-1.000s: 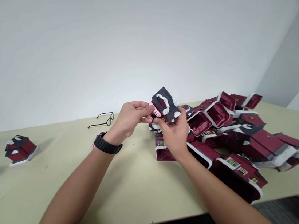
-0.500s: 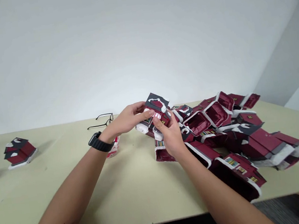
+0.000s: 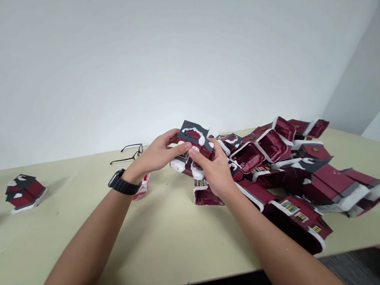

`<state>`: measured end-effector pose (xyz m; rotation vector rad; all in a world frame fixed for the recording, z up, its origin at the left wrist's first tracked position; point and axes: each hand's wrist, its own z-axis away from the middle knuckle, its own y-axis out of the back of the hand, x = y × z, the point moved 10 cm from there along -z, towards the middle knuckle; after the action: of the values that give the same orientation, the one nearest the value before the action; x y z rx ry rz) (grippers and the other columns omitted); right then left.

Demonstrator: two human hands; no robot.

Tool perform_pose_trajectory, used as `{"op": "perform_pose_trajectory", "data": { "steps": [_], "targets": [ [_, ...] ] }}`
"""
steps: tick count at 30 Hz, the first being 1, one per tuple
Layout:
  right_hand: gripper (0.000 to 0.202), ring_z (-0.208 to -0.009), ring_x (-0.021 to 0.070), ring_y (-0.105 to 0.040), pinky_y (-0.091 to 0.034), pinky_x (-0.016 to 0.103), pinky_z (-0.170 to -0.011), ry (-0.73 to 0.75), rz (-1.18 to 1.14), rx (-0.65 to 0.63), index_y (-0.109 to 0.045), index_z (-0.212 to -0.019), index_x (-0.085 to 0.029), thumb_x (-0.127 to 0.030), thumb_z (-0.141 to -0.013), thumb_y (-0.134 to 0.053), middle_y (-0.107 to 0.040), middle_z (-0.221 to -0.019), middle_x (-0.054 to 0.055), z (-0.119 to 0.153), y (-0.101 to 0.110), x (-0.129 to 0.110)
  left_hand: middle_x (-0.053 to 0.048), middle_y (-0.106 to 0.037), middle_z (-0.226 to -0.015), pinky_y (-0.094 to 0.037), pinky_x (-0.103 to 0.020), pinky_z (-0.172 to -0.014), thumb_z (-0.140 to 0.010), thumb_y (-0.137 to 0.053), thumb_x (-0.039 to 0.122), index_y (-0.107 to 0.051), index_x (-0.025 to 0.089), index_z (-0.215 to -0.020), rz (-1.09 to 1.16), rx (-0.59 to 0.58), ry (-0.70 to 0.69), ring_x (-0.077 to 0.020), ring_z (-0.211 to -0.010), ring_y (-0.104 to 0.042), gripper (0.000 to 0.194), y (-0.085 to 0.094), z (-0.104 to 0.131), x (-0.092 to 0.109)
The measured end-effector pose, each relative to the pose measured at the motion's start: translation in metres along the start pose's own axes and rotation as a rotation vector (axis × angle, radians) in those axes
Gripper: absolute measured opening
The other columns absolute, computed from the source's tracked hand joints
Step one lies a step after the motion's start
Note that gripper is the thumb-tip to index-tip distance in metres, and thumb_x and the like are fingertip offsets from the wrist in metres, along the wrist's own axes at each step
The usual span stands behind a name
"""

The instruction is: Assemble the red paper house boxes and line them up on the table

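Observation:
A small dark red house model (image 3: 193, 137) with a dark grey roof and white snow trim is held up near the middle of the view. My left hand (image 3: 163, 153) grips it from the left, thumb on its front. From the right, my right hand (image 3: 217, 169) closes round it, its thumb beside the left one. The house's lower part is partly hidden by the fingers. Just below and behind, a heap of similar red house models (image 3: 271, 146) spreads to the right, several tipped with their hollow undersides showing.
One red house (image 3: 25, 192) stands alone at the far left of the pale table (image 3: 147, 246). Black-framed glasses (image 3: 126, 154) lie near the wall, behind my left wrist. A red and white piece (image 3: 142, 188) sits partly hidden beside that wrist.
The held house has shifted slightly left and tilted, showing more of its roof. Both hands still hold it and have moved a little with it.

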<state>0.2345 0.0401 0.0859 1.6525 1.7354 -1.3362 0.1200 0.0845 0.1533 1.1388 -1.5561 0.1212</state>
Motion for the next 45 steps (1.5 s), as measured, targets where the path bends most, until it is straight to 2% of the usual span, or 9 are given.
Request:
{"op": "perform_pose_trajectory", "data": {
  "steps": [5, 11, 15, 20, 25, 27, 31, 36, 45],
  "targets": [
    [0.059, -0.118, 0.0248, -0.066, -0.058, 0.039, -0.097, -0.076, -0.008, -0.263, -0.065, -0.116, -0.027, -0.063, -0.074, -0.084, -0.071, -0.127, 0.007, 0.000, -0.015, 0.001, -0.008, -0.071, -0.112, -0.055, -0.032, -0.086, -0.073, -0.090, 0.041, -0.065, 0.020, -0.114, -0.014, 0.036, 0.142, -0.0234, -0.101, -0.068, 0.052, 0.024, 0.054, -0.014],
    [0.047, -0.121, 0.0259, -0.063, -0.056, 0.044, -0.099, -0.148, -0.189, -0.107, -0.069, -0.108, -0.027, -0.067, -0.084, -0.071, -0.070, -0.128, 0.008, -0.005, 0.001, 0.006, -0.007, -0.073, -0.117, -0.056, -0.039, -0.098, -0.068, -0.092, 0.037, -0.066, 0.025, -0.122, 0.012, 0.081, 0.422, -0.0272, -0.110, -0.069, 0.061, 0.039, 0.187, -0.060],
    [0.035, -0.111, 0.0247, -0.065, -0.057, 0.040, -0.090, -0.196, -0.244, -0.066, -0.072, -0.101, -0.026, -0.057, -0.086, -0.072, -0.071, -0.120, 0.008, -0.004, 0.002, 0.015, -0.006, -0.073, -0.121, -0.056, -0.041, -0.101, -0.069, -0.090, 0.040, -0.067, 0.027, -0.125, -0.067, 0.200, 0.587, -0.0283, -0.113, -0.069, 0.062, 0.073, 0.258, -0.074],
    [0.024, -0.101, 0.0216, -0.065, -0.057, 0.035, -0.080, -0.216, -0.246, -0.042, -0.074, -0.096, -0.025, -0.048, -0.089, -0.068, -0.070, -0.113, 0.007, -0.003, 0.005, 0.017, -0.007, -0.064, -0.146, -0.052, -0.042, -0.110, -0.078, -0.081, 0.051, -0.051, 0.033, -0.149, -0.153, 0.202, 0.747, -0.0298, -0.129, -0.063, 0.079, 0.148, 0.325, -0.093],
    [0.022, -0.098, 0.0211, -0.065, -0.057, 0.034, -0.076, -0.221, -0.240, -0.034, -0.074, -0.095, -0.025, -0.045, -0.090, -0.067, -0.069, -0.112, 0.008, -0.003, 0.005, 0.017, -0.007, -0.052, -0.158, -0.048, -0.048, -0.113, -0.084, -0.060, 0.074, -0.048, 0.028, -0.152, -0.760, 0.730, 0.810, -0.0385, -0.141, -0.050, 0.082, 0.270, 0.391, -0.081],
    [0.022, -0.097, 0.0209, -0.065, -0.057, 0.033, -0.075, -0.224, -0.236, -0.042, -0.075, -0.096, -0.025, -0.045, -0.090, -0.066, -0.069, -0.112, 0.008, -0.003, 0.004, 0.018, -0.009, -0.050, -0.159, -0.046, -0.050, -0.115, -0.092, -0.049, 0.071, -0.042, 0.026, -0.156, -0.930, 0.789, 0.805, -0.0384, -0.140, -0.051, 0.078, 0.283, 0.394, -0.081],
    [0.022, -0.096, 0.0203, -0.066, -0.058, 0.032, -0.073, -0.235, -0.220, -0.039, -0.075, -0.095, -0.025, -0.044, -0.090, -0.067, -0.069, -0.111, 0.007, -0.001, 0.004, 0.021, -0.019, -0.039, -0.161, -0.038, -0.051, -0.121, -0.092, -0.056, 0.059, -0.041, 0.019, -0.158, -1.128, 0.634, 0.781, -0.0401, -0.146, -0.043, 0.078, 0.282, 0.370, -0.113],
    [0.023, -0.096, 0.0201, -0.067, -0.060, 0.030, -0.072, -0.252, -0.195, -0.028, -0.074, -0.096, -0.022, -0.043, -0.087, -0.069, -0.069, -0.108, 0.007, 0.000, 0.005, 0.022, -0.022, -0.043, -0.147, -0.045, -0.054, -0.110, -0.093, -0.056, 0.040, -0.043, 0.024, -0.156, -1.359, 0.673, 0.814, -0.0425, -0.132, -0.051, 0.066, 0.311, 0.358, -0.145],
    [0.026, -0.091, 0.0188, -0.068, -0.059, 0.028, -0.066, -0.274, -0.152, -0.012, -0.073, -0.095, -0.023, -0.046, -0.084, -0.072, -0.070, -0.106, 0.006, 0.000, 0.005, 0.031, -0.029, -0.031, -0.157, -0.037, -0.068, -0.107, -0.099, -0.049, 0.023, -0.035, 0.008, -0.157, -1.337, 0.735, 1.092, -0.0510, -0.135, -0.039, 0.061, 0.371, 0.376, -0.166]
  ]
}}
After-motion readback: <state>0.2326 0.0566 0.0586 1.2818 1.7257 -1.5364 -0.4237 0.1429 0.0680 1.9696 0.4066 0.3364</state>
